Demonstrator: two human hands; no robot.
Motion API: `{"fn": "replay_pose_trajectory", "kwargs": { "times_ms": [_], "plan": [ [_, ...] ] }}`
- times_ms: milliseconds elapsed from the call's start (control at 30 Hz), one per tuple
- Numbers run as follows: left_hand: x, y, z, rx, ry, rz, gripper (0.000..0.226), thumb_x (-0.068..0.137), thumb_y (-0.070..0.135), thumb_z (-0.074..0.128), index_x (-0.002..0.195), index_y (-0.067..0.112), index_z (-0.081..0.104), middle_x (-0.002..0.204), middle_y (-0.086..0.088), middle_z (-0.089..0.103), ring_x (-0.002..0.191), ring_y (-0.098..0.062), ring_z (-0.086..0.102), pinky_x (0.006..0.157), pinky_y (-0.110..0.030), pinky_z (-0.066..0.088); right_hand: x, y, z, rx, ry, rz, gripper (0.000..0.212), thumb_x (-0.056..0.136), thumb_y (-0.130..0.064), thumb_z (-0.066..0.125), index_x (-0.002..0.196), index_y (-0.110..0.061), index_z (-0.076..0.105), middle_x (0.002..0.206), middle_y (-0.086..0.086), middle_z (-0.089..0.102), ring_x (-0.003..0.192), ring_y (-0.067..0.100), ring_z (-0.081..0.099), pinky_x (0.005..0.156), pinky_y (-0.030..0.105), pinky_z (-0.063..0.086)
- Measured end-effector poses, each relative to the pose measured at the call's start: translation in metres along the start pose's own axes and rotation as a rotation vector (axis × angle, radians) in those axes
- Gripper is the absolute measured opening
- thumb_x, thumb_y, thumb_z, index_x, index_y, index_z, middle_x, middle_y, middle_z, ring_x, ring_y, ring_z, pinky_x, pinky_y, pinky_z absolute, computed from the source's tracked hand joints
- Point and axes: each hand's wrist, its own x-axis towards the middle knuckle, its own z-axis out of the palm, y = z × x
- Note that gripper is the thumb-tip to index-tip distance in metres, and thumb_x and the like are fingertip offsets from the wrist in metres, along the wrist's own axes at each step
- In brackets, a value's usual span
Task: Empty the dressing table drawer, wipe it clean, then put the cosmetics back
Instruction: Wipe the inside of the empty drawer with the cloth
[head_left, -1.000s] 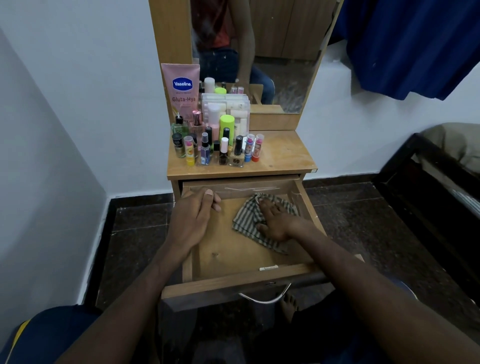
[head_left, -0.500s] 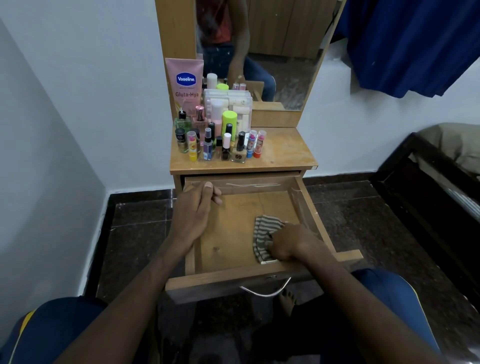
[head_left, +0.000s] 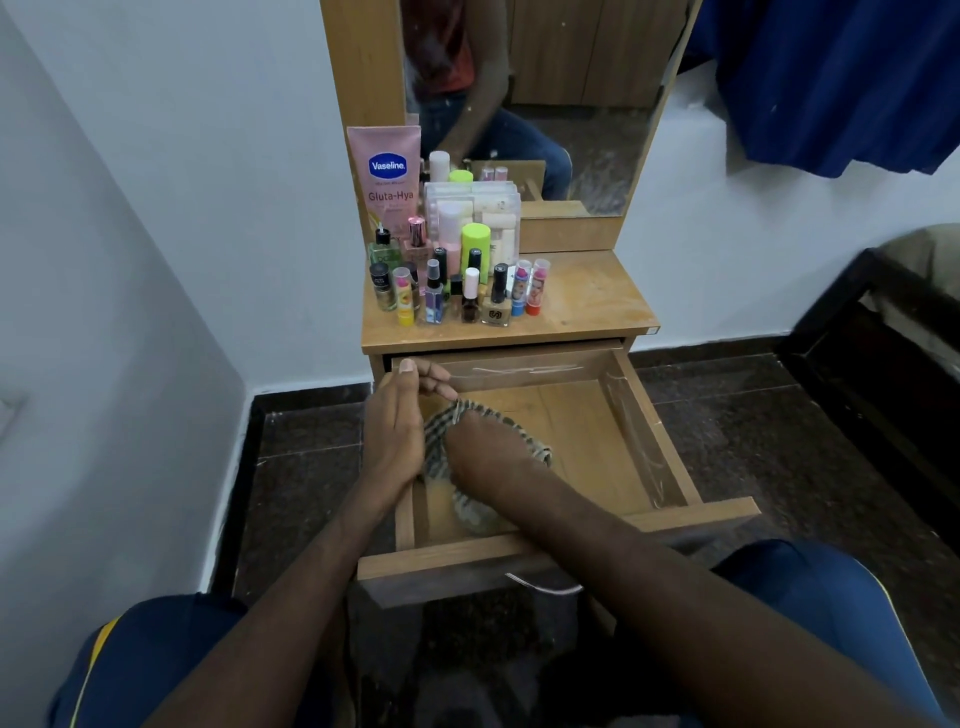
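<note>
The wooden drawer (head_left: 649, 431) is pulled out and holds only a striped cloth (head_left: 441, 436). My right hand (head_left: 488, 452) presses that cloth onto the drawer floor near its left side. My left hand (head_left: 397, 426) rests on the drawer's left wall, fingers curled over the edge at the back corner. Several cosmetics (head_left: 457, 280) stand on the left part of the dressing table top (head_left: 587, 306): a pink Vaseline tube (head_left: 384, 176), small bottles, lip balms and a clear box.
A mirror (head_left: 530, 98) rises behind the table top. White walls stand at left and behind. A dark bed frame (head_left: 883, 353) is at right, blue fabric (head_left: 831, 78) hangs above it. My knees are below the drawer front with its metal handle (head_left: 545, 584).
My right hand has swept the cloth from the back right of the drawer, via the front, to the left side next to my left hand. My left hand stays on the left wall.
</note>
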Motion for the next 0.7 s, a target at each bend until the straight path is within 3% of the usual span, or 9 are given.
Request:
{"fn": "replay_pose_trajectory", "kwargs": {
  "times_ms": [133,200,300,367,433,500,567,633,700],
  "plan": [
    [0.0,0.001,-0.004,-0.011,0.16,0.031,0.053,0.115,0.032,0.026,0.099,0.008,0.071,0.088,-0.006,0.077,0.086,-0.017,0.073,0.081,-0.028,0.056,0.007,0.033,-0.012,0.12,0.103,0.027,0.017,0.096,-0.029,0.069,0.1,-0.013,0.071,0.097,0.007,0.069,0.086,0.025,0.066,0.07,0.035,0.051],
    [-0.001,0.002,-0.005,0.003,0.186,0.043,0.053,0.116,0.031,0.027,0.1,0.006,0.071,0.09,-0.006,0.077,0.088,-0.014,0.073,0.08,-0.023,0.054,0.004,0.055,-0.018,0.555,0.082,0.144,0.019,0.1,-0.036,0.063,0.092,-0.02,0.069,0.089,0.002,0.072,0.082,0.021,0.07,0.071,0.037,0.059],
    [-0.001,0.005,-0.004,0.036,0.188,0.055,0.051,0.116,0.03,0.027,0.102,0.008,0.071,0.091,-0.005,0.077,0.09,-0.015,0.073,0.082,-0.025,0.054,-0.015,0.079,-0.017,1.522,0.014,0.267,0.026,0.102,-0.028,0.051,0.105,-0.011,0.071,0.099,0.007,0.077,0.086,0.023,0.075,0.08,0.042,0.061],
    [0.001,0.005,-0.004,0.056,0.184,0.061,0.051,0.116,0.031,0.027,0.102,0.01,0.071,0.091,-0.004,0.077,0.091,-0.015,0.073,0.084,-0.03,0.055,-0.027,0.089,-0.017,1.996,-0.009,0.218,0.029,0.096,-0.026,0.053,0.106,-0.008,0.072,0.105,0.013,0.074,0.09,0.028,0.074,0.086,0.045,0.061],
    [0.001,0.004,-0.004,0.067,0.183,0.058,0.052,0.116,0.034,0.027,0.103,0.011,0.071,0.092,-0.002,0.077,0.093,-0.015,0.072,0.087,-0.034,0.055,-0.034,0.093,-0.021,2.262,-0.033,0.132,0.042,0.095,-0.038,0.057,0.115,-0.007,0.075,0.121,0.017,0.072,0.107,0.033,0.072,0.101,0.053,0.055],
    [0.001,0.002,-0.004,0.075,0.19,0.043,0.052,0.115,0.035,0.027,0.103,0.013,0.072,0.092,-0.001,0.078,0.093,-0.014,0.072,0.087,-0.035,0.055,-0.039,0.091,-0.026,2.338,-0.09,0.051,0.067,0.093,-0.056,0.063,0.138,-0.006,0.067,0.142,0.02,0.064,0.127,0.039,0.062,0.113,0.061,0.044],
    [0.0,0.004,-0.004,0.091,0.209,0.036,0.051,0.115,0.035,0.027,0.104,0.014,0.072,0.093,0.001,0.078,0.093,-0.012,0.072,0.087,-0.036,0.056,-0.041,0.087,-0.029,2.23,-0.093,0.057,0.077,0.091,-0.058,0.069,0.146,-0.005,0.059,0.145,0.023,0.062,0.133,0.044,0.059,0.108,0.065,0.048],
    [0.0,0.004,-0.004,0.105,0.233,0.048,0.049,0.116,0.033,0.028,0.103,0.015,0.072,0.095,0.002,0.077,0.096,-0.013,0.071,0.09,-0.04,0.055,-0.042,0.081,-0.031,2.026,-0.015,0.265,0.057,0.096,-0.039,0.07,0.138,-0.002,0.063,0.129,0.022,0.072,0.118,0.043,0.07,0.086,0.054,0.062],
    [0.002,0.003,-0.005,0.168,0.245,0.067,0.045,0.116,0.028,0.03,0.105,0.013,0.071,0.102,0.0,0.075,0.104,-0.02,0.068,0.095,-0.046,0.052,-0.038,0.068,-0.027,1.888,0.087,0.474,0.032,0.102,-0.027,0.062,0.12,-0.001,0.069,0.106,0.016,0.078,0.091,0.031,0.077,0.073,0.04,0.063]
  ]
}}
